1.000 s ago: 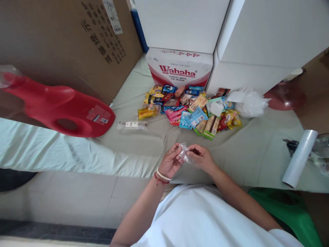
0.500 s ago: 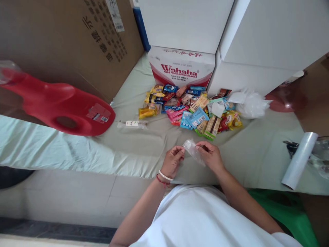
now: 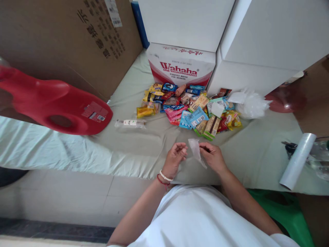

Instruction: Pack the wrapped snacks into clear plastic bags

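My right hand point(image 3: 213, 157) pinches the top edge of a small clear plastic bag point(image 3: 196, 151), which hangs down between my two hands. Just left of the bag, my left hand point(image 3: 175, 158) has its fingers curled together, close to the bag's edge but apparently not gripping it. Both hands hover over the pale green cloth point(image 3: 128, 147) near its front edge. Behind them lies a pile of several colourful snack packets point(image 3: 190, 109).
A red plastic jug point(image 3: 56, 106) lies on its side at left, a sealed clear packet point(image 3: 130, 123) beside it. A Wahaha carton point(image 3: 180, 67), white boxes and a brown carton point(image 3: 64, 37) stand behind. Crumpled clear bags point(image 3: 252, 104) and a film roll point(image 3: 296, 161) lie right.
The hands have drawn slightly apart. The crumpled bag, first held between both hands, has unfolded and now hangs from my right fingers, while my left hand has let go of it.
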The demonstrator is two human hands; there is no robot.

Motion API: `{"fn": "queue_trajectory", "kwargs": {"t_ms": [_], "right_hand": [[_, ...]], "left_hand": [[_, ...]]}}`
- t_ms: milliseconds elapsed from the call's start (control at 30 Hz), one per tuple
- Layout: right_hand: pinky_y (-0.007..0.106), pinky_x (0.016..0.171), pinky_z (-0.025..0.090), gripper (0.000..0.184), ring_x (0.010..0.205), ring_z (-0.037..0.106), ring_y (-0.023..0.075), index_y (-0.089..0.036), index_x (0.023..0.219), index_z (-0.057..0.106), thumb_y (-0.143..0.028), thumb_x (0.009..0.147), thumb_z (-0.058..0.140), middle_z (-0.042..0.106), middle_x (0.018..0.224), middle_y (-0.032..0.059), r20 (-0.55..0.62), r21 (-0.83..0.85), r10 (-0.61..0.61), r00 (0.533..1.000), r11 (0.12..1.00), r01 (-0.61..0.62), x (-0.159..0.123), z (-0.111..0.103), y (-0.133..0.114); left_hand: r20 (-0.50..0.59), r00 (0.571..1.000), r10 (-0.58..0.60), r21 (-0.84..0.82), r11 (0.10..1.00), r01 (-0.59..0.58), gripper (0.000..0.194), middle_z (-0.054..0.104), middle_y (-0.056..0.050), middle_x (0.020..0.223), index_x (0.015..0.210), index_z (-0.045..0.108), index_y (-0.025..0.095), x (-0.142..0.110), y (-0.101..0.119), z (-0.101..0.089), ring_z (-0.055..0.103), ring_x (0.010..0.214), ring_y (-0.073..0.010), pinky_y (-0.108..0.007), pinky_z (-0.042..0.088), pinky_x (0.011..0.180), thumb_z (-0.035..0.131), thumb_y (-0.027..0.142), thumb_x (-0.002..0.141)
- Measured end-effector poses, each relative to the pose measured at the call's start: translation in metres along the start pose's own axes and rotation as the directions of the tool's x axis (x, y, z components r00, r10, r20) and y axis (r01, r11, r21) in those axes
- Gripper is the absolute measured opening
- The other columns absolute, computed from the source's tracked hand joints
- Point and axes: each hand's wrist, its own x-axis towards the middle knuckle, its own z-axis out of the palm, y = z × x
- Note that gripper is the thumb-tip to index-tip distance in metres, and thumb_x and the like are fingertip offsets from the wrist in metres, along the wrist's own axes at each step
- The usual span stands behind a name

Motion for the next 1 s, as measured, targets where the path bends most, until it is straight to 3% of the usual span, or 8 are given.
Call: {"fn": "queue_trajectory", "kwargs": {"t_ms": [133, 300, 400, 500, 633, 733, 800, 1000], "right_hand": [[0.029, 0.070, 0.046, 0.023, 0.074, 0.061, 0.0178, -0.022, 0.093, 0.074, -0.043, 0.086, 0.066, 0.071, 0.082, 0.0018, 0.087, 0.053, 0.007, 0.996, 0.999, -0.011, -0.002, 0.006, -0.001], [0.028, 0.074, 0.046, 0.022, 0.078, 0.059, 0.0172, -0.023, 0.089, 0.068, -0.044, 0.085, 0.070, 0.067, 0.083, 0.0013, -0.122, 0.080, -0.025, 0.992, 0.996, 0.035, -0.001, -0.004, -0.002], [0.030, 0.081, 0.048, 0.026, 0.088, 0.062, 0.0182, -0.023, 0.088, 0.061, -0.046, 0.082, 0.072, 0.070, 0.098, 0.0032, -0.167, 0.320, 0.033, 0.985, 0.947, 0.022, 0.000, -0.015, -0.004], [0.029, 0.073, 0.048, 0.032, 0.077, 0.061, 0.0162, -0.025, 0.090, 0.054, -0.048, 0.079, 0.074, 0.068, 0.089, 0.0004, -0.183, 0.496, 0.142, 0.973, 0.868, -0.034, 0.001, -0.020, -0.004], [0.024, 0.061, 0.041, 0.038, 0.063, 0.049, 0.0124, -0.025, 0.093, 0.054, -0.052, 0.076, 0.075, 0.057, 0.076, -0.0041, -0.281, 0.421, 0.150, 0.948, 0.907, -0.018, 0.001, -0.016, -0.003], [0.024, 0.061, 0.041, 0.039, 0.064, 0.048, 0.0125, -0.024, 0.094, 0.055, -0.056, 0.079, 0.073, 0.057, 0.078, -0.0032, -0.254, 0.382, 0.107, 0.961, 0.924, -0.002, -0.001, -0.007, -0.003], [0.024, 0.061, 0.041, 0.036, 0.064, 0.049, 0.0126, -0.024, 0.094, 0.056, -0.055, 0.083, 0.071, 0.056, 0.077, -0.0028, -0.224, 0.349, 0.068, 0.972, 0.937, 0.015, -0.003, -0.004, -0.006], [0.024, 0.054, 0.043, 0.029, 0.058, 0.053, 0.0123, -0.025, 0.099, 0.054, -0.053, 0.095, 0.060, 0.062, 0.076, -0.0024, -0.405, 0.040, -0.108, 0.908, 0.990, 0.135, -0.008, -0.028, -0.016]], "left_hand": [[-0.004, 1.000, 0.024, 0.088, 0.996, -0.024, 0.039, 0.063, 0.001, 0.073, 0.085, 0.072, 0.017, 0.002, -0.007, 0.006, 0.052, 0.065, -0.0105, -0.022, 0.040, 0.061, 0.086, 0.050, 0.070], [-0.148, 0.987, 0.062, 0.110, 0.993, -0.046, 0.043, 0.057, 0.004, 0.062, 0.078, 0.071, 0.016, 0.011, -0.012, -0.006, 0.045, 0.058, -0.0092, -0.023, 0.034, 0.057, 0.080, 0.058, 0.072], [-0.125, 0.992, 0.031, 0.077, 0.997, -0.022, 0.049, 0.066, 0.001, 0.070, 0.086, 0.070, 0.017, 0.010, -0.007, -0.012, 0.053, 0.059, -0.0103, -0.023, 0.039, 0.058, 0.076, 0.064, 0.075], [-0.132, 0.991, 0.028, -0.006, 1.000, -0.029, 0.049, 0.070, -0.001, 0.076, 0.087, 0.065, 0.018, 0.005, 0.001, -0.010, 0.059, 0.063, -0.0107, -0.023, 0.044, 0.062, 0.074, 0.065, 0.077], [-0.127, 0.991, 0.033, -0.046, 0.998, -0.039, 0.049, 0.071, -0.002, 0.084, 0.084, 0.060, 0.019, 0.000, 0.007, 0.002, 0.062, 0.071, -0.0113, -0.022, 0.046, 0.065, 0.073, 0.066, 0.078], [0.049, 0.999, -0.020, -0.009, 1.000, 0.021, 0.058, 0.071, -0.006, 0.100, 0.104, 0.065, 0.019, -0.002, 0.005, 0.019, 0.065, 0.083, -0.0151, -0.025, 0.049, 0.070, 0.075, 0.068, 0.075], [0.136, 0.989, -0.059, 0.033, 0.998, 0.055, 0.060, 0.070, -0.004, 0.092, 0.104, 0.068, 0.018, -0.001, 0.001, 0.031, 0.061, 0.078, -0.0141, -0.025, 0.048, 0.068, 0.081, 0.066, 0.070], [-0.011, 0.999, 0.038, 0.081, 0.996, -0.037, 0.046, 0.064, 0.000, 0.071, 0.084, 0.073, 0.017, 0.012, -0.001, 0.026, 0.057, 0.069, -0.0136, -0.026, 0.047, 0.067, 0.078, 0.061, 0.074]]}}
